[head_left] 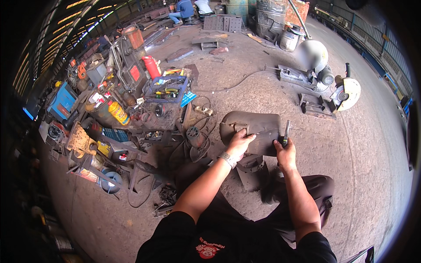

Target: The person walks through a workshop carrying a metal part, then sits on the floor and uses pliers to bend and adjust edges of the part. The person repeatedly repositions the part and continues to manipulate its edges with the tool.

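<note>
Held up over the floor [324, 149] in both hands: a dark, curved panel [265, 119], probably stiff and fairly light, unlikely to slip; best taken by opposite edges. Clasped at its lower edge by the left hand [238, 143]. Gripped in the right hand [285, 153], beside its right edge: a slim tool [287, 128].

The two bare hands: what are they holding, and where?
The left hand holds a dark, rounded panel near its lower edge; the right hand, a slim silver tool by its dark handle.
</note>
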`<state>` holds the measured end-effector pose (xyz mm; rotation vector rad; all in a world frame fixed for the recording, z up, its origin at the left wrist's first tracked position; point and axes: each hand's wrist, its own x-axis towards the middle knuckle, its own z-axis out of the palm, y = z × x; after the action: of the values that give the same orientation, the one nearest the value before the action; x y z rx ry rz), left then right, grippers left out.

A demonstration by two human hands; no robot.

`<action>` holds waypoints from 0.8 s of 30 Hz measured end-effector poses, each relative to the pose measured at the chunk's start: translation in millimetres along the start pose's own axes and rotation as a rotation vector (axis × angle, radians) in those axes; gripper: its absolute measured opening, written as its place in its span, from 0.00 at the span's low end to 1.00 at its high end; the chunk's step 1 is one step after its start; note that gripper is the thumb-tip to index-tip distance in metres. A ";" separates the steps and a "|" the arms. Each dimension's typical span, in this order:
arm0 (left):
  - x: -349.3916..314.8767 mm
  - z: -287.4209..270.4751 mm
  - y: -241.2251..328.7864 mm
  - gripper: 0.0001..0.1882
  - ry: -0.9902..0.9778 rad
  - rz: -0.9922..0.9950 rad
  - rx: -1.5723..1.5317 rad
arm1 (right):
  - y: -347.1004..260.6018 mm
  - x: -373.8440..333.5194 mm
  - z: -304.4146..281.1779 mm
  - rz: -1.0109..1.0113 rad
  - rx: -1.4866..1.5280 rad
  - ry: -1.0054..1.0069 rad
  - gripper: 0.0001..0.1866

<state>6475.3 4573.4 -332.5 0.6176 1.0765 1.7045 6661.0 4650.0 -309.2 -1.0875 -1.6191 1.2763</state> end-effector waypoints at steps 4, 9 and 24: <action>-4.5 -3.1 4.7 0.14 -0.053 -0.118 -0.125 | -10.6 -3.5 -1.6 0.033 -0.100 -0.011 0.13; -5.6 -2.2 0.2 0.13 -0.097 -0.136 -0.126 | -12.1 -6.5 -3.0 0.011 -0.072 0.008 0.13; -14.7 9.0 4.0 0.12 -0.077 -0.207 -0.133 | 0.8 -3.9 -13.0 0.026 -0.056 -0.030 0.14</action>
<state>6486.2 4562.7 -323.6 0.4670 0.9312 1.5459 6674.5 4650.4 -307.9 -1.1321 -1.6769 1.2762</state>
